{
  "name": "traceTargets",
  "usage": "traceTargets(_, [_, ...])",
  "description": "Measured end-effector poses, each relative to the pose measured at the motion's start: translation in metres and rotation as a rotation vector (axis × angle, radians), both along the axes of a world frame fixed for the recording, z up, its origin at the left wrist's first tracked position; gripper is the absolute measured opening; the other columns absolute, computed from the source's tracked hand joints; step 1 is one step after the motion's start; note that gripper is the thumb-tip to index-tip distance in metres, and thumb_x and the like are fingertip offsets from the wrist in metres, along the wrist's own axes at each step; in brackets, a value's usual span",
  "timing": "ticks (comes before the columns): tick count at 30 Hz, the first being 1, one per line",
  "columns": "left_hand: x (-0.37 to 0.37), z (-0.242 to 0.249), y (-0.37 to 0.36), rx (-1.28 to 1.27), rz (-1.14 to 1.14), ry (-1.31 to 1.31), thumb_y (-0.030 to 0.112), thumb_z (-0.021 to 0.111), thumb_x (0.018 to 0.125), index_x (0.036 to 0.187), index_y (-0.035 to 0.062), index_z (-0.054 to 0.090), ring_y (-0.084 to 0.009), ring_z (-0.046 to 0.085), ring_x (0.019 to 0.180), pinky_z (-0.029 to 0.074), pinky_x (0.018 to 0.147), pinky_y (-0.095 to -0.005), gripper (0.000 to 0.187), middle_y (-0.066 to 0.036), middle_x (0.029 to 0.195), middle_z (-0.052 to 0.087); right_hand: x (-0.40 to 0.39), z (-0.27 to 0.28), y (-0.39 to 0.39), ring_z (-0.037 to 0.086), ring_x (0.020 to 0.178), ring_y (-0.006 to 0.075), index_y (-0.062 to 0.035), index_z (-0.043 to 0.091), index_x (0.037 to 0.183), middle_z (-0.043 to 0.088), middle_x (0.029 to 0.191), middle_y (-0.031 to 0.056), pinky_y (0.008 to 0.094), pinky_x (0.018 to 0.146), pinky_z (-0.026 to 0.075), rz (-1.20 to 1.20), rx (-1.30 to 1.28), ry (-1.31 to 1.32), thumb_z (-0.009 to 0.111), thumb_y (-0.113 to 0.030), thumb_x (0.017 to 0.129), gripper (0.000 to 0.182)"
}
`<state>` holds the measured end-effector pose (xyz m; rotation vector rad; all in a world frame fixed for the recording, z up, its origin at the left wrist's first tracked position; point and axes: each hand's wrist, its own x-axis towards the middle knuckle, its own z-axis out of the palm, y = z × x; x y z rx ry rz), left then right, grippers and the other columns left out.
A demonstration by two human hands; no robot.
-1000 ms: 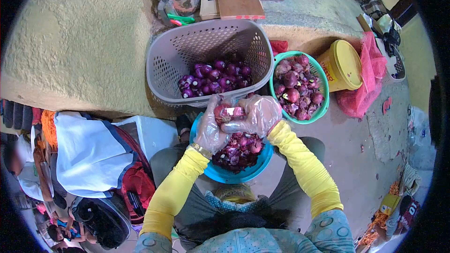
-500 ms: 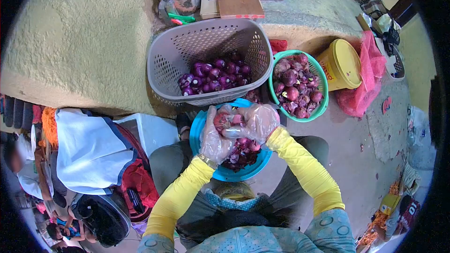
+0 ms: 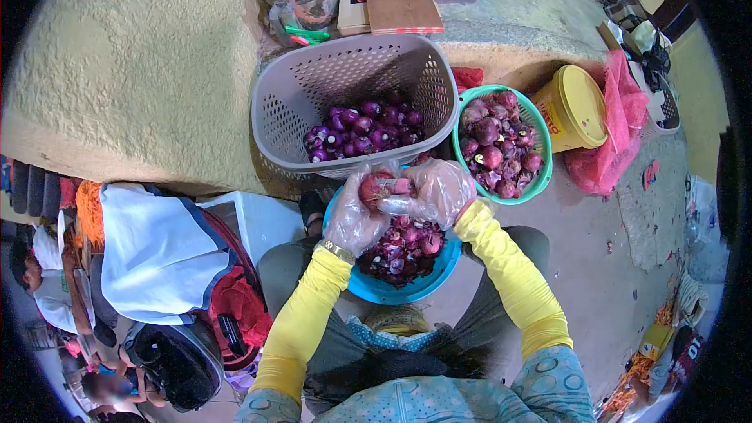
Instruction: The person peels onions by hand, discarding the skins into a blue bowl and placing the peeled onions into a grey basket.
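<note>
A red onion (image 3: 376, 191) is in my left hand (image 3: 354, 221), whose gloved fingers wrap round it above the blue basin (image 3: 411, 293). Right beside the onion, my right hand (image 3: 442, 191) is closed, its thumb pointing at the onion's side; whatever its curled fingers grip is hidden. Both hands wear clear plastic gloves. Onion skins (image 3: 395, 261) and some onions lie in the basin under the hands. Peeled purple onions (image 3: 364, 129) fill the bottom of the grey perforated basket (image 3: 278, 121) in front. Unpeeled onions (image 3: 492, 158) are heaped in the green basket (image 3: 546, 175) to the right.
A yellow lidded bucket (image 3: 581, 110) and a pink mesh sack (image 3: 599, 164) stand at the right. To the left are a white cloth (image 3: 160, 254) over a bag and a white box (image 3: 254, 222). A brown board (image 3: 403, 1) lies on the ledge behind. Other people sit at the far left.
Both hands stay at the onion, with the right hand shifted slightly rightward. More of the onion's red side and of the skins in the basin shows. The whole view has shifted slightly.
</note>
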<state>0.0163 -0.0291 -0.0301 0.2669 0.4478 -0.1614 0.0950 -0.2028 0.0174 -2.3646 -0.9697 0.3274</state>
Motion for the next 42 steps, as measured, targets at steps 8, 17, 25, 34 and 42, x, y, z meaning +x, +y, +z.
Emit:
traceTargets(8, [-0.001,-0.005,-0.012,0.076,0.091,0.056,0.051,0.057,0.104,0.111,0.0078,0.064,-0.0253,0.069,0.094,0.061,0.085,-0.0413,0.044,-0.01,0.107,0.069,-0.015,-0.002,0.006,0.07,0.066,0.0382,-0.0135,0.077,0.1,0.069,0.07,0.0192,0.0504,0.065,0.055,-0.035,-0.023,-0.096,0.061,-0.078,0.083,0.068])
traceTargets(17, [0.006,-0.002,-0.002,-0.059,0.18,-0.101,0.046,0.055,0.106,0.109,0.0078,0.064,-0.0259,0.066,0.105,0.056,0.097,-0.0434,0.04,-0.01,0.109,0.069,-0.008,0.012,0.009,0.071,0.075,0.0409,-0.0103,0.076,0.106,0.07,0.077,0.023,0.0513,0.07,0.054,-0.077,0.024,0.13,0.06,-0.073,0.088,0.067])
traceTargets(25, [0.004,-0.003,0.003,0.104,-0.004,0.058,0.044,0.06,0.104,0.106,0.0088,0.066,-0.0284,0.071,0.096,0.061,0.086,-0.0481,0.036,-0.01,0.107,0.071,-0.006,0.011,0.009,0.072,0.073,0.0392,-0.0182,0.075,0.116,0.071,0.076,0.0211,0.0504,0.069,0.056,0.052,-0.081,-0.083,0.063,-0.077,0.081,0.069])
traceTargets(34, [-0.001,0.009,-0.018,0.316,0.404,-0.218,0.039,0.054,0.108,0.103,0.0098,0.062,-0.0237,0.062,0.109,0.051,0.101,-0.0412,0.031,-0.006,0.099,0.064,-0.025,-0.015,0.024,0.069,0.069,0.0412,-0.0137,0.078,0.107,0.068,0.072,0.0228,0.0523,0.066,0.053,-0.124,0.117,0.057,0.061,-0.07,0.09,0.062])
traceTargets(42, [0.009,0.014,0.006,0.086,0.006,-0.007,0.046,0.058,0.105,0.106,0.0091,0.065,-0.0261,0.069,0.093,0.058,0.087,-0.0435,0.038,-0.009,0.099,0.069,-0.001,0.015,0.008,0.07,0.069,0.0396,-0.0171,0.078,0.102,0.071,0.074,0.0183,0.0508,0.068,0.056,0.04,0.049,-0.076,0.068,-0.072,0.081,0.06])
